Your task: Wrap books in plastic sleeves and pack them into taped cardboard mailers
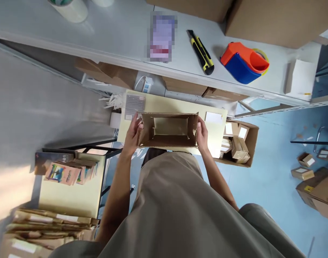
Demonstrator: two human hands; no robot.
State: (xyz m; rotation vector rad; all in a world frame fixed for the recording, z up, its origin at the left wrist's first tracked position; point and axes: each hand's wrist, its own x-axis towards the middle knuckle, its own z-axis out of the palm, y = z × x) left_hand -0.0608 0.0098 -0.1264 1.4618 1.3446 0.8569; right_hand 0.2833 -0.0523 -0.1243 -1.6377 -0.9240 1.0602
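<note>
My left hand (132, 135) grips the left end of an open cardboard box (167, 141), its fingers against the outer wall. On the opposite end, my right hand (202, 134) holds the box with the thumb near the rim. The box is level, and its inside faces up at me. Pale yellow shows through its bottom, matching the worktable (160, 104) beneath; whether the box touches the table I cannot tell. Behind the box's left corner lies a grey ribbed pad (134, 104). A white paper slip (213, 117) is to the right of my right hand.
A raised shelf (112, 37) carries a yellow-black utility knife (201, 53), an orange-blue tape dispenser (243, 63) and large cartons (276, 21). A carton of small boxes (253, 143) stands right of the table. Booklets (63, 172) and flattened cardboard (42, 227) are at left.
</note>
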